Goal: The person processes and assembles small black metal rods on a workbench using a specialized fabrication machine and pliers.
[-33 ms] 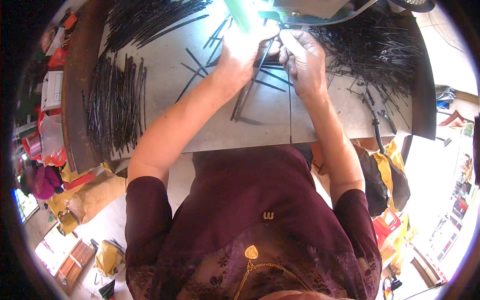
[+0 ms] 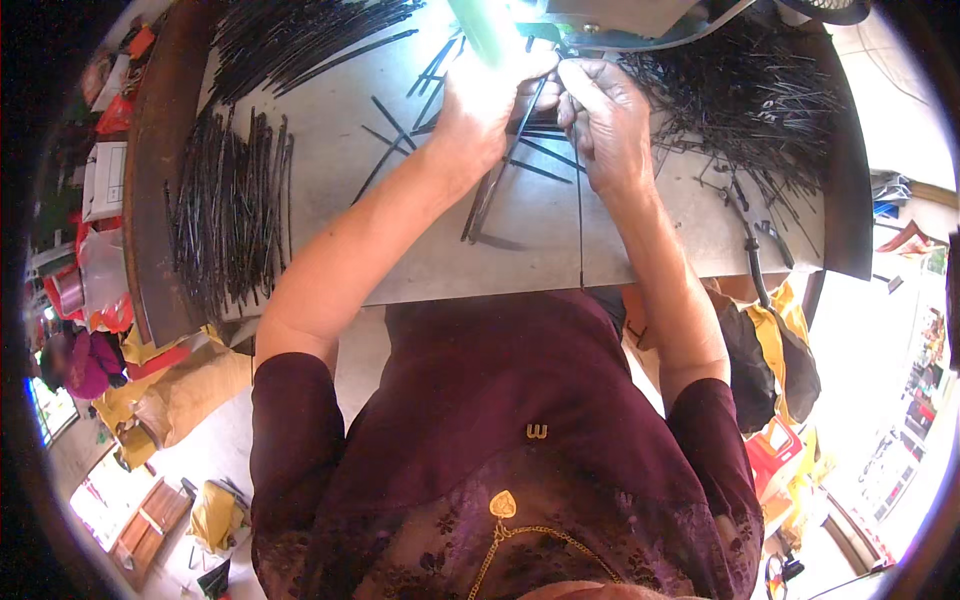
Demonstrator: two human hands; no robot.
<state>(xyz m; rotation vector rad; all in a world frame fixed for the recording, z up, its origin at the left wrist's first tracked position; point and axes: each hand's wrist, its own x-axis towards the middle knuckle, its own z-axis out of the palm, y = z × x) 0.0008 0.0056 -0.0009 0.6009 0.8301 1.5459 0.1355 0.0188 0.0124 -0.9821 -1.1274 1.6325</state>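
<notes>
My left hand [image 2: 495,100] is closed around a small bundle of thin dark strips [image 2: 485,200] that slants down toward me over the grey metal table [image 2: 400,250]. My right hand [image 2: 605,120] pinches one thin black rod [image 2: 580,230], which runs straight down to the table's near edge. Both hands meet at the far middle of the table, just below a grey machine [image 2: 620,15] and a bright green part [image 2: 480,25]. The fingertips are partly hidden behind each other.
A row of black rods [image 2: 230,200] lies on the table's left side, another heap [image 2: 290,30] at the far left, and a tangled pile [image 2: 750,110] at the right. Loose rods [image 2: 400,120] are scattered between. Bags and boxes [image 2: 100,300] stand on the floor to the left.
</notes>
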